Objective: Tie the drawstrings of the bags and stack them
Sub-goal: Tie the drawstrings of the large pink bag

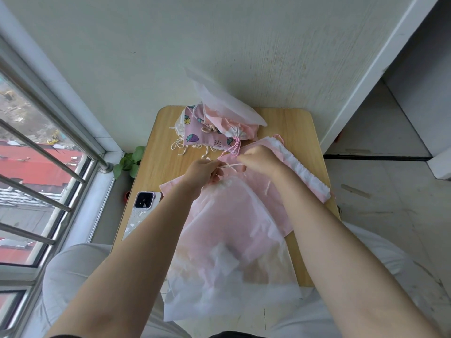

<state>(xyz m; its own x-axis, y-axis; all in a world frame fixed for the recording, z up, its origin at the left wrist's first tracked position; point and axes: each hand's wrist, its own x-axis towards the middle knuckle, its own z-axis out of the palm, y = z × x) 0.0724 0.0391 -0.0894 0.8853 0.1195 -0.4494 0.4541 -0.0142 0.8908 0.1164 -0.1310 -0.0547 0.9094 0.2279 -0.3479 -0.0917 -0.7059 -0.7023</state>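
Table [288, 123] mid-frame. Tied bags [214, 129] piled at its top edge, centre. Bag [231, 240] lies lower centre, overhanging bottom edge, atop another bag [305, 172] to its right. Phone [144, 208] at table's left edge; plant [129, 162] further left, off table.

The translucent white bag [227, 245] covers much of the pink bag [275, 206] and the near part of the surface [156, 152]. The left forearm hides part of the phone [144, 203]. Fingertips of the left hand [202, 172] and right hand [258, 158] are motion-blurred, so the grip on the drawstring [231, 166] is indistinct.
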